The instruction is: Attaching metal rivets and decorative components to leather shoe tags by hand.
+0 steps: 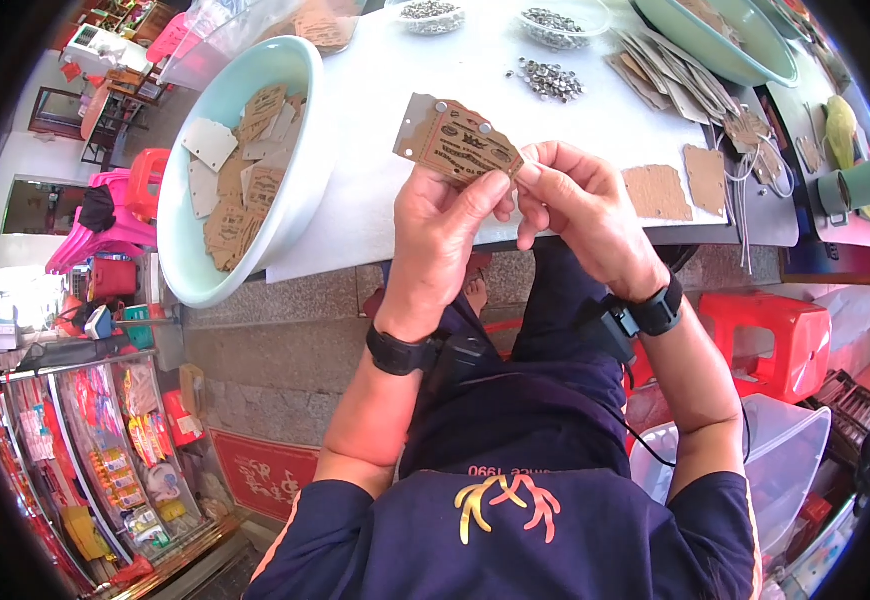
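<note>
A brown printed cardboard tag (pixel 455 138) is held up over the near edge of the white table. Small silver metal snaps or studs show on its face. My left hand (pixel 437 225) pinches its lower edge between thumb and fingers. At the tag's right end, my right hand (pixel 590 205) grips the corner with thumb and forefinger, so that corner is hidden. Two plain brown cards (pixel 704 180) lie to the right of my right hand. Beyond the tag sits a loose heap of small metal snaps (pixel 550 80).
A pale green basin (pixel 171 195) holding many cards stands at the left. Clear tubs of metal pieces (pixel 555 40) sit at the back. Stacked cards (pixel 660 75), white cords (pixel 745 215) and another green basin (pixel 790 65) are at the right. A red stool (pixel 785 340) stands below.
</note>
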